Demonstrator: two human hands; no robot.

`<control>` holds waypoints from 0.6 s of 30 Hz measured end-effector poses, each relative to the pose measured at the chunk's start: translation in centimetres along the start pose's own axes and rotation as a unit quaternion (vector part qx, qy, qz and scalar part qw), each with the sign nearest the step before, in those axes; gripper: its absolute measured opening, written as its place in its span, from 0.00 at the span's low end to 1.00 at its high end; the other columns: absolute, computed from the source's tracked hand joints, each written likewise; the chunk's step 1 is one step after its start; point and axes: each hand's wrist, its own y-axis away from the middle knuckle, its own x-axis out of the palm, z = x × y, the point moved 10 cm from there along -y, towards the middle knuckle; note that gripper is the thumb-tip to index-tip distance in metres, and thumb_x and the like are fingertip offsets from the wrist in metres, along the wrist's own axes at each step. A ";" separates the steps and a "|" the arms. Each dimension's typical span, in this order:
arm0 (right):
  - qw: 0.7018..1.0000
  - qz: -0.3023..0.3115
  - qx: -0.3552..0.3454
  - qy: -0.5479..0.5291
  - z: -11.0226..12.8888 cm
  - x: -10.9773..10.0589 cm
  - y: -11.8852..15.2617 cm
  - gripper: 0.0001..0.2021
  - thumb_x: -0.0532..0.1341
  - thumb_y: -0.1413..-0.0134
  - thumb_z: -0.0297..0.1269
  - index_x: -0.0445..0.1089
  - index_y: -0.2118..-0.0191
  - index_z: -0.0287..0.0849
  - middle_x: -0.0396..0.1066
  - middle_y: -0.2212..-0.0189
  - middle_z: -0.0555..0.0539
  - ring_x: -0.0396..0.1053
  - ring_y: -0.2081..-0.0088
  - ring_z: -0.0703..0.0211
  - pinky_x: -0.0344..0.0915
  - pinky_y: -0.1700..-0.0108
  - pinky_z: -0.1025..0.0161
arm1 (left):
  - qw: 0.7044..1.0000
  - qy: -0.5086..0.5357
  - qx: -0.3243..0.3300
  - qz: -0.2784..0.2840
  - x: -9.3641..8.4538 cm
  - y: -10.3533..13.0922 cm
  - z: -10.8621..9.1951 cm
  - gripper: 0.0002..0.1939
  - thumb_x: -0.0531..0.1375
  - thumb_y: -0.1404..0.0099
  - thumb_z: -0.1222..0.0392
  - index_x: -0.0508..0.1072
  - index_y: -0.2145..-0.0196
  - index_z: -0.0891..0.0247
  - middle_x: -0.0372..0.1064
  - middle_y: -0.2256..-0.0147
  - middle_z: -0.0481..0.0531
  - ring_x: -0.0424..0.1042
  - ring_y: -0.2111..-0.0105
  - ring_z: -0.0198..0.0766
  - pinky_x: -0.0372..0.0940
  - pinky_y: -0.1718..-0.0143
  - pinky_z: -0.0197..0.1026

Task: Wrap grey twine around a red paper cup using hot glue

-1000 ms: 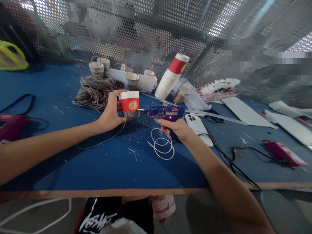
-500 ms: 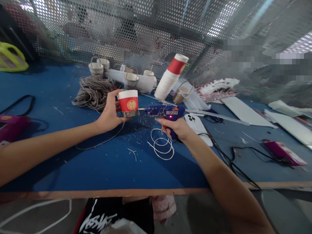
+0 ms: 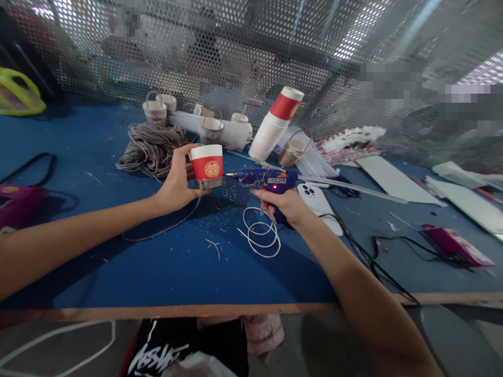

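Observation:
My left hand [image 3: 179, 178] is closed around a red and white paper cup [image 3: 205, 163] with a gold emblem, held above the table. Grey cord [image 3: 208, 183] is wound round the cup's lower end, and its loose tail trails down to the left over the tabletop. My right hand [image 3: 283, 203] grips a blue glue gun [image 3: 267, 178] with a red light lit on its side. The gun's metal nozzle points left, at or very close to the cord-wrapped part of the cup; whether it touches I cannot tell. A clear glue stick [image 3: 353, 189] sticks out of the gun's rear.
Behind the cup lies a bundle of grey cord [image 3: 147, 149]. Farther back are a leaning stack of paper cups [image 3: 271, 128] and several cord-wrapped little buckets [image 3: 155, 111]. White cord [image 3: 261, 235] coils in front, a phone [image 3: 320, 207] lies right, and black cables [image 3: 365, 254] cross the table.
Almost nothing differs. The glue gun's nozzle and the glue stick have shifted very slightly to the right; both hands keep their holds.

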 end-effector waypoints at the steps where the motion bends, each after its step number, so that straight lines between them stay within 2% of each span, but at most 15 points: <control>1: 1.000 0.000 -0.001 0.002 -0.1 0.0 -0.1 0.18 0.71 0.59 0.45 0.63 0.85 0.45 0.60 0.91 0.54 0.56 0.88 0.68 0.59 0.85 0.65 | 1.000 -0.001 -0.001 0.001 0.0 0.0 0.0 0.46 0.74 0.51 0.54 0.53 0.41 0.53 0.55 0.41 0.61 0.75 0.54 0.43 0.79 0.61 0.44; 5: 1.000 -0.011 -0.002 0.028 -0.4 -0.4 -0.5 0.19 0.69 0.57 0.47 0.63 0.84 0.45 0.60 0.90 0.54 0.56 0.87 0.67 0.59 0.84 0.63 | 1.000 0.003 -0.001 -0.003 0.0 0.0 0.1 0.46 0.74 0.51 0.52 0.53 0.41 0.52 0.56 0.42 0.59 0.75 0.55 0.43 0.79 0.62 0.43; 8: 0.990 -0.074 -0.040 0.114 0.0 -1.9 -1.2 0.15 0.67 0.54 0.48 0.64 0.78 0.45 0.63 0.84 0.52 0.61 0.84 0.63 0.62 0.80 0.61 | 1.000 -0.021 0.011 -0.007 -0.2 0.0 0.0 0.47 0.74 0.51 0.54 0.53 0.40 0.51 0.54 0.41 0.59 0.73 0.52 0.44 0.78 0.59 0.46; 10: 0.961 -0.124 -0.111 0.222 1.2 -2.8 -1.5 0.15 0.67 0.54 0.48 0.63 0.75 0.46 0.66 0.78 0.50 0.67 0.76 0.58 0.67 0.72 0.57 | 0.998 -0.062 0.027 -0.020 -0.5 0.0 -0.4 0.49 0.75 0.52 0.56 0.54 0.38 0.52 0.52 0.40 0.59 0.68 0.47 0.49 0.76 0.53 0.50; 12: 0.920 -0.146 -0.163 0.327 1.8 -2.8 -1.9 0.18 0.71 0.58 0.48 0.63 0.73 0.46 0.67 0.71 0.47 0.70 0.66 0.50 0.70 0.63 0.52 | 0.992 -0.112 0.054 -0.036 -0.8 0.0 -1.0 0.52 0.76 0.54 0.57 0.55 0.37 0.52 0.51 0.40 0.59 0.62 0.42 0.54 0.73 0.48 0.55; 14: 0.896 -0.133 -0.160 0.393 1.4 -2.5 -2.5 0.21 0.73 0.62 0.47 0.64 0.68 0.45 0.66 0.64 0.44 0.71 0.60 0.45 0.70 0.57 0.48 | 0.983 -0.160 0.084 -0.041 -0.8 0.1 -1.8 0.55 0.77 0.56 0.55 0.54 0.35 0.52 0.53 0.41 0.58 0.59 0.41 0.56 0.68 0.43 0.59; 16: 0.888 -0.104 -0.140 0.425 0.8 -2.5 -2.9 0.23 0.73 0.59 0.45 0.66 0.60 0.42 0.65 0.57 0.41 0.72 0.57 0.43 0.71 0.54 0.45 | 0.973 -0.204 0.099 -0.040 -0.6 0.2 -2.3 0.57 0.76 0.55 0.53 0.52 0.33 0.52 0.54 0.43 0.58 0.59 0.42 0.55 0.62 0.39 0.63; 18: 0.884 -0.071 -0.136 0.441 0.8 -2.7 -2.6 0.27 0.71 0.56 0.43 0.64 0.50 0.41 0.62 0.50 0.38 0.72 0.55 0.42 0.71 0.51 0.43 | 0.965 -0.241 0.096 -0.040 -0.4 0.2 -2.4 0.58 0.75 0.53 0.51 0.49 0.31 0.52 0.55 0.43 0.58 0.59 0.43 0.55 0.59 0.38 0.64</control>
